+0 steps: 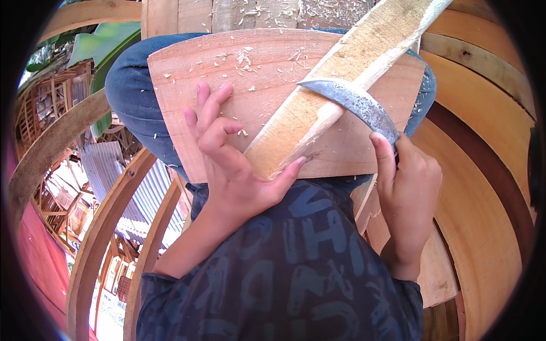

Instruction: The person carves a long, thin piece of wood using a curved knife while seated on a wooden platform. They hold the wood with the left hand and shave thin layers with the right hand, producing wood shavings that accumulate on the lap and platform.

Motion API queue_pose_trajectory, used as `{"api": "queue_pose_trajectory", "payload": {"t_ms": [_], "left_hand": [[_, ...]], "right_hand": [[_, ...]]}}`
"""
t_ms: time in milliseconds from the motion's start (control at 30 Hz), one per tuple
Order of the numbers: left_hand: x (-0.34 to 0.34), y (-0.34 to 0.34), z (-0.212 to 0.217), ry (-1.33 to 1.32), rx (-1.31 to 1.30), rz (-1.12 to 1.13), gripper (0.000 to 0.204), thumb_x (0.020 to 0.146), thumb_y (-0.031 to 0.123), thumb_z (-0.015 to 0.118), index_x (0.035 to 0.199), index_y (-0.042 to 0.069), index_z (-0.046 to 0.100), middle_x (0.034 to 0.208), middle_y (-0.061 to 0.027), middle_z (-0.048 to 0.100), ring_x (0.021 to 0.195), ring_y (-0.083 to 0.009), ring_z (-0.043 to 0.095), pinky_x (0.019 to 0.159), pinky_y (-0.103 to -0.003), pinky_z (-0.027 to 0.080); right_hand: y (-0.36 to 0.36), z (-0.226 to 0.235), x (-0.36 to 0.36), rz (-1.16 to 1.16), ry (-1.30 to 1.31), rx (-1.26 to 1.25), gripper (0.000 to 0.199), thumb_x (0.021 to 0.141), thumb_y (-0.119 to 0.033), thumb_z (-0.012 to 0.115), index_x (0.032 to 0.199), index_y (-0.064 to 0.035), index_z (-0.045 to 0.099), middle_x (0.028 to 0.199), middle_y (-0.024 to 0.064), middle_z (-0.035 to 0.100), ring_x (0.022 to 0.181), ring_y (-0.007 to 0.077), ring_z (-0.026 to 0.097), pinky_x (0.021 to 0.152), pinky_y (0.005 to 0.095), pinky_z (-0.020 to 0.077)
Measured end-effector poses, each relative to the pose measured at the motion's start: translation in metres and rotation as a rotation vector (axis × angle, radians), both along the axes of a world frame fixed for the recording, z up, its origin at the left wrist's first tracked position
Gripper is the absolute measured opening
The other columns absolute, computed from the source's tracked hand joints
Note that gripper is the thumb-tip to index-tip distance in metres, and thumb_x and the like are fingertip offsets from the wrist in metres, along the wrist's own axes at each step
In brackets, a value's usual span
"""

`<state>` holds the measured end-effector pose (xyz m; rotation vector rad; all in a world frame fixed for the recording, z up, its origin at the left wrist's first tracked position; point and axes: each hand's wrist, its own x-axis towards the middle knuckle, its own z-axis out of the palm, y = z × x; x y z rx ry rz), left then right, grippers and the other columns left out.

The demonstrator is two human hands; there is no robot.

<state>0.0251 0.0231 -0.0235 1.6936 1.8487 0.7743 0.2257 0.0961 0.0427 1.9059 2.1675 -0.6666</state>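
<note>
A long pale strip of wood (347, 65) slants from the upper right down toward my body, with a rough, whittled right edge. It lies over a wide flat board (193, 68) resting across my lap. My left hand (227, 150) is at the strip's near end, palm against it, fingers spread and the thumb stretched to the right. In my right hand (408, 187) is a curved knife (355, 99) with a dark, worn metal blade. The blade crosses over the strip, its tip pointing left. The knife's handle is hidden inside my closed fingers.
Wood shavings (244, 58) are scattered on the lap board and on the planks (227, 16) beyond it. Curved wooden ribs (105, 244) rise on the left, with corrugated metal sheets (151, 193) below. Broad planks (472, 199) curve along the right side.
</note>
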Motion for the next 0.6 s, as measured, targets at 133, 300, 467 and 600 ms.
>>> {"api": "queue_pose_trajectory", "payload": {"t_ms": [133, 300, 467, 600], "left_hand": [[-0.001, 0.004, -0.002, -0.016, 0.021, -0.022, 0.082, 0.06, 0.025, 0.087, 0.114, 0.01, 0.027, 0.139, -0.027, 0.034, 0.141, -0.0509, 0.016, 0.111, -0.06, 0.001], [0.0, 0.001, -0.001, 0.006, 0.011, -0.007, 0.087, 0.059, 0.025, 0.088, 0.116, 0.009, 0.024, 0.138, -0.0247, 0.034, 0.14, -0.049, 0.02, 0.112, -0.058, 0.009], [0.0, 0.001, -0.005, -0.026, 0.041, -0.008, 0.089, 0.059, 0.026, 0.088, 0.118, 0.01, 0.023, 0.138, -0.0246, 0.034, 0.14, -0.0492, 0.02, 0.112, -0.058, 0.009], [0.0, -0.001, -0.008, -0.043, 0.054, 0.016, 0.084, 0.062, 0.03, 0.087, 0.116, 0.01, 0.026, 0.137, -0.0274, 0.036, 0.14, -0.0502, 0.02, 0.111, -0.06, 0.001]], "right_hand": [[-0.02, -0.004, -0.016, 0.09, 0.072, -0.032, 0.037, 0.091, -0.033, 0.063, 0.07, -0.0032, 0.058, 0.056, 0.0163, 0.057, 0.051, 0.0359, 0.059, 0.046, 0.0428, 0.0422], [-0.001, 0.0, -0.006, -0.032, 0.001, -0.027, 0.038, 0.092, -0.034, 0.061, 0.072, -0.0024, 0.058, 0.057, 0.0163, 0.058, 0.05, 0.0352, 0.059, 0.046, 0.0421, 0.0451], [-0.019, -0.004, -0.017, 0.12, 0.046, -0.04, 0.04, 0.092, -0.034, 0.061, 0.069, -0.0023, 0.057, 0.057, 0.0169, 0.058, 0.05, 0.0357, 0.059, 0.046, 0.0439, 0.0425], [0.001, -0.008, -0.004, -0.009, 0.002, 0.007, 0.039, 0.092, -0.034, 0.062, 0.069, -0.0023, 0.056, 0.057, 0.0175, 0.058, 0.051, 0.0366, 0.059, 0.047, 0.0448, 0.0428]]}}
